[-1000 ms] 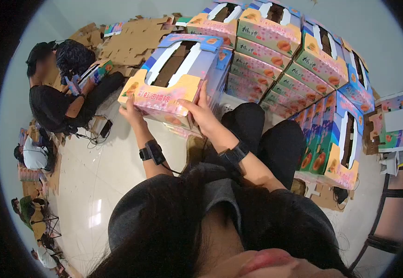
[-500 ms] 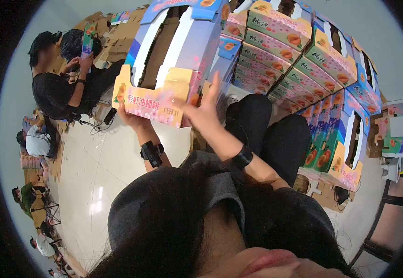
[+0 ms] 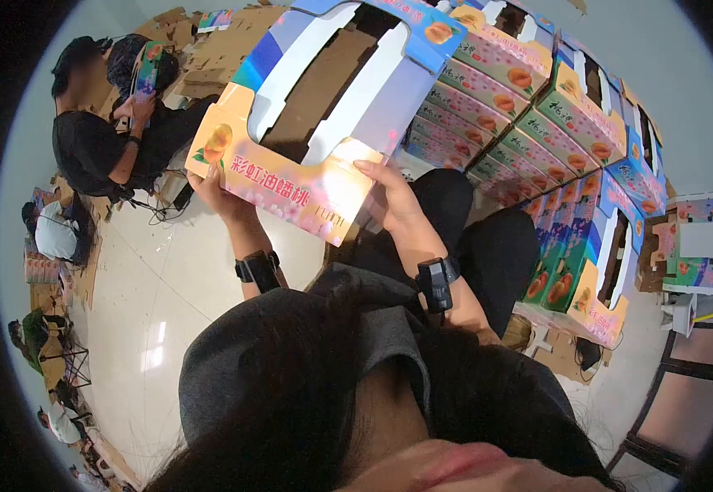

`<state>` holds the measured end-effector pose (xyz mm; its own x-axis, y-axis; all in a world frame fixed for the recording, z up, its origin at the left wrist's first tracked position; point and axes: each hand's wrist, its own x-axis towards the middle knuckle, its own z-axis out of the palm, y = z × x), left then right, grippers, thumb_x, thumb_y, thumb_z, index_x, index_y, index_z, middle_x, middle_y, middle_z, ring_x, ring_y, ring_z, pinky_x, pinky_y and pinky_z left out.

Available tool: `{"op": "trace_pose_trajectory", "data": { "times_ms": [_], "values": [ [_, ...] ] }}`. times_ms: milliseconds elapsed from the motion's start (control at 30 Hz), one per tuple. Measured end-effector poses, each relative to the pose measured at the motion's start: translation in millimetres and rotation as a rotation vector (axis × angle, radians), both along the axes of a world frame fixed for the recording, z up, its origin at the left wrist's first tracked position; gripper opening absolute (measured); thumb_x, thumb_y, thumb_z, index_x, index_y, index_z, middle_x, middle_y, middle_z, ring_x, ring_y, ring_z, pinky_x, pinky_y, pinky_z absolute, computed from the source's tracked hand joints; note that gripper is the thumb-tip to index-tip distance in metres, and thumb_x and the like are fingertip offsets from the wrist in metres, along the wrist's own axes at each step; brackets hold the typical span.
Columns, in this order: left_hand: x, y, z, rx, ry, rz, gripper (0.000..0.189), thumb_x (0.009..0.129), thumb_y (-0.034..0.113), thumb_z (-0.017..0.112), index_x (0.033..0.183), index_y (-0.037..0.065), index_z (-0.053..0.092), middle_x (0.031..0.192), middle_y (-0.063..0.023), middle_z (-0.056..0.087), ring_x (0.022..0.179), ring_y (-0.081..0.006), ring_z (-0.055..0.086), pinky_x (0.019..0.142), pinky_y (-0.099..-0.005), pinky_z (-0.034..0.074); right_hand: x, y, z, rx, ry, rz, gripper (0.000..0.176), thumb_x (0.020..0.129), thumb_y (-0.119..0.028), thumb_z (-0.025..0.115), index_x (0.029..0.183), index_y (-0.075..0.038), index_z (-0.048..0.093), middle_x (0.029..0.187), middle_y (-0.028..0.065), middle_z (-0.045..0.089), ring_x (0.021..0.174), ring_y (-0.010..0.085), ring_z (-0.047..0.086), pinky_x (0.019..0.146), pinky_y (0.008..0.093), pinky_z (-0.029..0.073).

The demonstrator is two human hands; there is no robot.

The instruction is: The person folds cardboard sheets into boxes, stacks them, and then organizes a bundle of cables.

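Cardboard, printed pink, yellow and blue with peaches, makes up the box (image 3: 324, 107) that the person holds up in front of the chest, above the lap and clear of the floor (image 3: 168, 287). Half a second ago it stood steeper and higher, with its far end running out of the top of the view. Now it has tipped flatter and sunk a little, its open top facing the camera. The right hand (image 3: 393, 201) was then spread wide with splayed fingers. Now its fingers lie together along the box's near right corner, pressing on it. The left hand (image 3: 209, 193) has stayed at the near left corner, gripping from below. The co-worker (image 3: 102, 139) at the upper left has kept a flat carton raised.

Most of the left fingers are hidden behind the box, and the right thumb cannot be seen. The box covers part of the stack (image 3: 537, 98) of like boxes beyond it, and the view's edge cuts off the stack's top. The person's own hair fills the lower view. Print on the box's near wall is readable only in part.
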<state>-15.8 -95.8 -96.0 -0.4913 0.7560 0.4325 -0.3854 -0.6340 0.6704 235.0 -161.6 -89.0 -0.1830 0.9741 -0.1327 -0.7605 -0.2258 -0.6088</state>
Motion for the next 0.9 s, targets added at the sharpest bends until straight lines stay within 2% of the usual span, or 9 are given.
{"op": "trace_pose_trajectory", "data": {
  "times_ms": [167, 233, 267, 367, 500, 533, 667, 800, 900],
  "values": [
    [1.6, -5.1, 6.7, 0.033, -0.225, -0.293, 0.042, 0.086, 0.025, 0.045, 0.120, 0.001, 0.040, 0.111, -0.0145, 0.054, 0.095, -0.0238, 0.061, 0.079, -0.0367, 0.053, 0.2, -5.5, 6.5, 0.093, -0.085, -0.146, 0.072, 0.076, -0.006, 0.070, 0.134, -0.005, 0.028, 0.112, 0.0134, 0.055, 0.099, 0.0211, 0.061, 0.081, 0.0331, 0.053],
    [8.7, -6.7, 13.1, -0.017, -0.287, -0.324, 0.042, 0.088, 0.029, 0.044, 0.121, 0.003, 0.042, 0.111, -0.0127, 0.056, 0.097, -0.0234, 0.061, 0.080, -0.0364, 0.052, 3.9, -7.3, 9.1, 0.118, -0.104, -0.164, 0.074, 0.074, -0.006, 0.071, 0.134, -0.005, 0.028, 0.114, 0.0139, 0.054, 0.102, 0.0217, 0.059, 0.084, 0.0340, 0.052],
    [10.1, -6.3, 10.2, 0.020, -0.235, -0.372, 0.046, 0.090, 0.034, 0.045, 0.126, 0.005, 0.042, 0.117, -0.0104, 0.055, 0.105, -0.0230, 0.057, 0.089, -0.0373, 0.048, 5.7, -7.5, 12.5, 0.158, -0.107, -0.189, 0.076, 0.073, -0.006, 0.071, 0.134, -0.005, 0.027, 0.116, 0.0142, 0.052, 0.106, 0.0224, 0.056, 0.087, 0.0350, 0.050],
    [35.4, -11.3, 10.3, -0.205, -0.172, -0.305, 0.054, 0.095, 0.043, 0.034, 0.132, 0.005, 0.039, 0.125, -0.0119, 0.051, 0.114, -0.0261, 0.052, 0.094, -0.0423, 0.043, 16.3, -8.8, 23.1, 0.249, -0.148, -0.252, 0.081, 0.071, -0.006, 0.073, 0.135, -0.006, 0.023, 0.123, 0.0146, 0.045, 0.116, 0.0244, 0.048, 0.096, 0.0377, 0.043],
    [50.3, -19.1, -20.0, -0.241, -0.183, -0.740, 0.061, 0.094, 0.047, 0.041, 0.141, 0.009, 0.031, 0.136, -0.0101, 0.044, 0.125, -0.0273, 0.042, 0.103, -0.0463, 0.035, 39.3, -14.1, 32.0, 0.311, -0.246, -0.294, 0.089, 0.068, -0.005, 0.075, 0.136, -0.007, 0.017, 0.126, 0.0133, 0.040, 0.121, 0.0253, 0.042, 0.102, 0.0390, 0.036],
    [57.5, -22.6, -21.7, -0.323, -0.302, -0.808, 0.065, 0.091, 0.049, 0.046, 0.142, 0.012, 0.031, 0.138, -0.0097, 0.042, 0.128, -0.0282, 0.039, 0.106, -0.0487, 0.031, 42.5, -17.0, 34.7, 0.325, -0.260, -0.317, 0.089, 0.068, -0.006, 0.075, 0.136, -0.007, 0.017, 0.127, 0.0132, 0.040, 0.121, 0.0253, 0.042, 0.102, 0.0389, 0.036],
    [80.7, -38.1, -29.7, -0.250, 0.113, -0.985, 0.076, 0.085, 0.055, 0.054, 0.142, 0.013, 0.030, 0.144, -0.0078, 0.035, 0.132, -0.0293, 0.034, 0.110, -0.0489, 0.025, 59.8, -26.6, 35.2, 0.341, -0.265, -0.376, 0.088, 0.067, -0.003, 0.073, 0.137, -0.007, 0.020, 0.125, 0.0122, 0.043, 0.118, 0.0246, 0.045, 0.100, 0.0384, 0.038],
    [92.6, -40.3, -21.3, -0.334, -0.085, -0.955, 0.081, 0.083, 0.063, 0.049, 0.143, 0.012, 0.029, 0.145, -0.0084, 0.033, 0.132, -0.0289, 0.033, 0.109, -0.0478, 0.025, 87.0, -33.0, 31.7, 0.334, -0.226, -0.333, 0.085, 0.065, -0.002, 0.071, 0.136, -0.006, 0.025, 0.122, 0.0109, 0.047, 0.115, 0.0244, 0.049, 0.098, 0.0377, 0.041],
    [99.7, -50.6, 27.8, -0.377, -0.284, -0.853, 0.086, 0.082, 0.071, 0.041, 0.143, 0.012, 0.029, 0.144, -0.0092, 0.034, 0.132, -0.0272, 0.032, 0.109, -0.0459, 0.025, 120.8, -42.7, 35.2, 0.304, -0.233, -0.344, 0.078, 0.064, -0.003, 0.070, 0.132, -0.004, 0.034, 0.117, 0.0114, 0.052, 0.108, 0.0248, 0.055, 0.092, 0.0378, 0.046]
  ]
}}
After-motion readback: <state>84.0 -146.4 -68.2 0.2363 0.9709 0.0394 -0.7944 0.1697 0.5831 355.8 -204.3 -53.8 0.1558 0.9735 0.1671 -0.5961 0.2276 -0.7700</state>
